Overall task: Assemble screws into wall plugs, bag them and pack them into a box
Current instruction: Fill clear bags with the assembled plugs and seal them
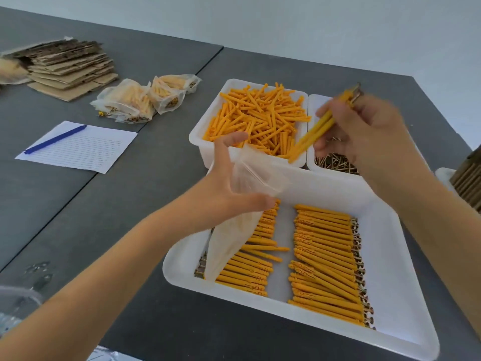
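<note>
Yellow plugs [316, 127], a small bunch, pinched in my right hand [364, 131] over the tray [406, 269]; left hand [231, 188] grips the bag [234, 230] mouth. Floppy opening, so some could miss and scatter.

right hand [364, 134] motion-blurred, screw bin [335, 162] mostly hidden, cardboard stack [468, 178] cropped

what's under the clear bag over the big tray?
The clear bag, held by the left hand, drapes over the left row of assembled plugs in the big tray. Screw heads peek out at its lower-left edge; plugs directly beneath are hidden.
</note>
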